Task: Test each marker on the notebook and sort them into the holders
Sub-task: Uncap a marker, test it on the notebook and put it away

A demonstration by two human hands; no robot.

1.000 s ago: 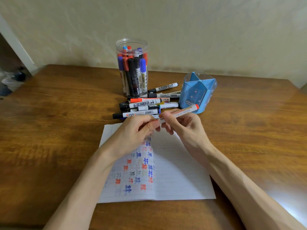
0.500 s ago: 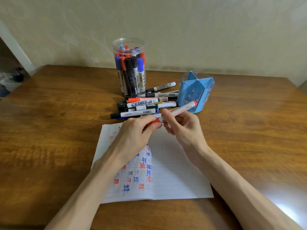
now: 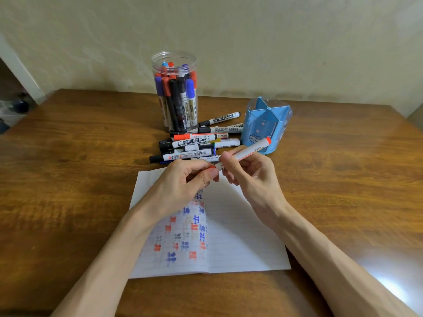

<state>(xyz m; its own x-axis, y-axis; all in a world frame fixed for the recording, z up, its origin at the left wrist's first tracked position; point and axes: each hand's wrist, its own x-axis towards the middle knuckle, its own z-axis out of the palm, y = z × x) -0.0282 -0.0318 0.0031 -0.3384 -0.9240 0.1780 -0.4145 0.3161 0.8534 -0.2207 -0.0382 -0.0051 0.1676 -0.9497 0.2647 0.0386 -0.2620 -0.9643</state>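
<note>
wooden table (image 3: 68,179), red whiteboard marker (image 3: 249,152) held over the far edge of the notebook (image 3: 240,236), barrel slanting up-right toward the blue holder (image 3: 265,124). right hand (image 3: 251,179) wraps the barrel, left hand (image 3: 183,186) pinches the red cap (image 3: 211,167), so it probably pulls off leftward imo.

held marker (image 3: 248,152): white barrel, red lettering, orange-red at both ends.
notebook (image 3: 247,243): white, faint ruled lines, rows of red, blue and grey test marks on left page.
loose markers (image 3: 194,145): white barrels, black print, black and red caps.
clear jar (image 3: 194,65): blue, red, black caps inside.
holder (image 3: 254,124): light blue, small dots, cartoon figure.
table (image 3: 68,156): brown wood grain.
</note>
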